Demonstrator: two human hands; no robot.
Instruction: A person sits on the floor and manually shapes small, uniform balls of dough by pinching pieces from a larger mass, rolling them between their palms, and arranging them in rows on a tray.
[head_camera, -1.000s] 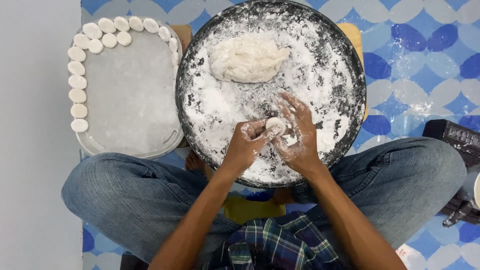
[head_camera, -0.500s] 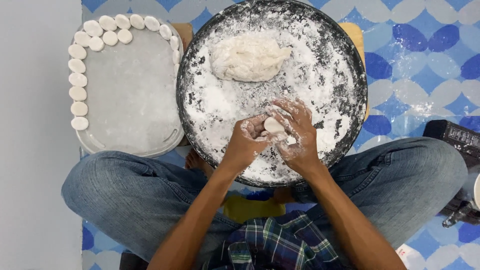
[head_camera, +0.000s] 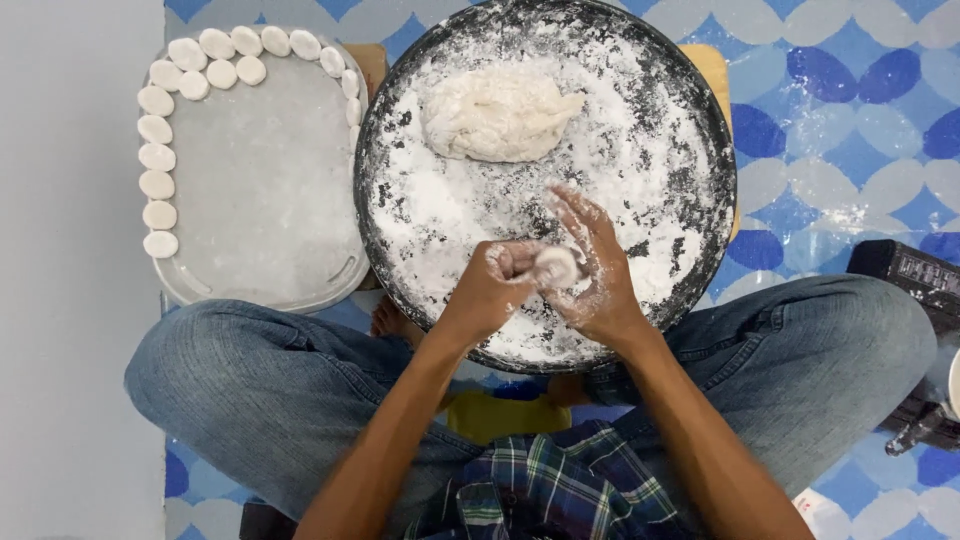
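Observation:
A small white dough ball (head_camera: 555, 266) is pressed between my two floury hands above the near side of a round black pan (head_camera: 712, 140). My left hand (head_camera: 495, 290) is curled around the ball from the left. My right hand (head_camera: 595, 265) lies flat behind it with fingers spread toward the pan's middle. The pan is covered in white flour, and a large lump of dough (head_camera: 497, 113) rests at its far side.
A grey tray (head_camera: 265, 190) stands left of the pan with several flat white dough discs (head_camera: 158, 157) lined along its left and top edges. My crossed legs in jeans frame the pan. A dark box (head_camera: 915, 275) lies at the right on the blue patterned floor.
Both hands have kept working the small dough ball in place; the right hand's fingers have opened out flatter behind it, and the left hand has curled closer around it.

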